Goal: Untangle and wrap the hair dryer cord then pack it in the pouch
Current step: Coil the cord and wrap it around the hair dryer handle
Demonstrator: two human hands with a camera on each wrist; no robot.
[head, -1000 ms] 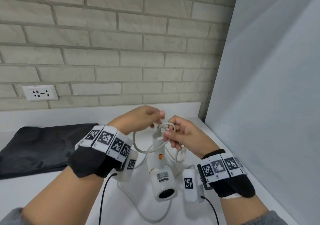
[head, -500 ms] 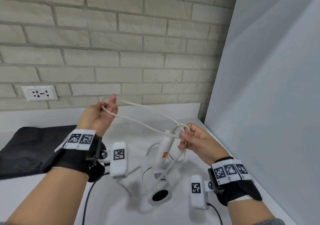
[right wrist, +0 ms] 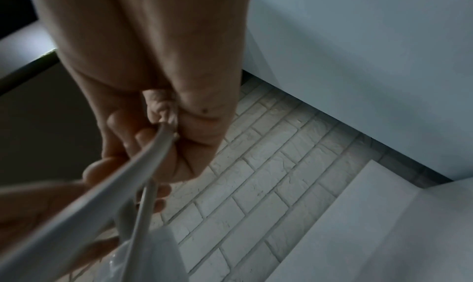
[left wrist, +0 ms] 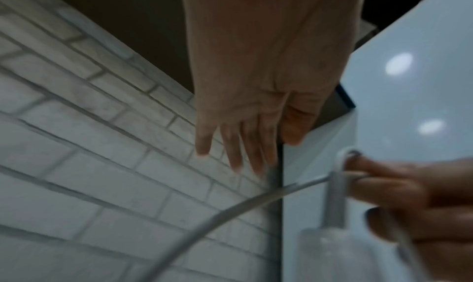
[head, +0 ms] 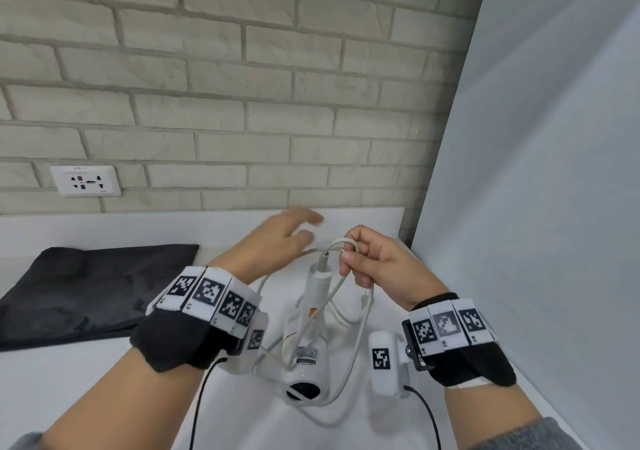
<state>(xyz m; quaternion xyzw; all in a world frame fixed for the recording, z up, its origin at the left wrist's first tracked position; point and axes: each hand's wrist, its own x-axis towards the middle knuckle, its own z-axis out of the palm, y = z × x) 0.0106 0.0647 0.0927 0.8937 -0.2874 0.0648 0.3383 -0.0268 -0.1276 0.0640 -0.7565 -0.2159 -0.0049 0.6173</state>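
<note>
A white hair dryer [head: 310, 339] stands tilted on the white counter, nozzle toward me and handle pointing up. Its white cord [head: 356, 339] hangs in loops around it. My right hand [head: 367, 259] pinches gathered cord loops just above the handle top; the right wrist view shows the cord [right wrist: 153, 154] held between thumb and fingers. My left hand [head: 291, 231] hovers blurred just left of those loops with straight fingers [left wrist: 235, 152] spread and holding nothing. The cord [left wrist: 230, 211] runs below it. A black pouch [head: 86, 290] lies flat on the counter's left.
A brick wall [head: 242, 86] with a socket [head: 85, 180] stands behind the counter. A smooth grey panel [head: 536, 190] closes off the right side, close to my right hand. Black camera cables [head: 201, 401] trail from both wrists toward me.
My left hand has let go of the cord strand it had pulled up and to the left, and has swung back right, fingers spread, beside my right hand. The strand has dropped slack.
</note>
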